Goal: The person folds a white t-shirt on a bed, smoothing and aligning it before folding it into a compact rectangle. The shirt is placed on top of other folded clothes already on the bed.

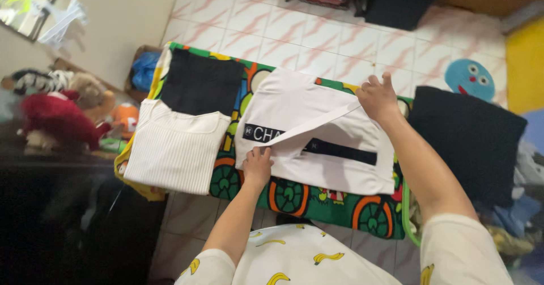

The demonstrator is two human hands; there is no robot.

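Bare tiled floor [317, 30] beyond the patterned mat [340, 205] is open; folded black pile [470, 137] blocks the right.

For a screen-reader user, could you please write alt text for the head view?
A person's left hand and right hand fold a white top with a black band on a colourful patterned cloth, beside a folded white ribbed garment and a black one.
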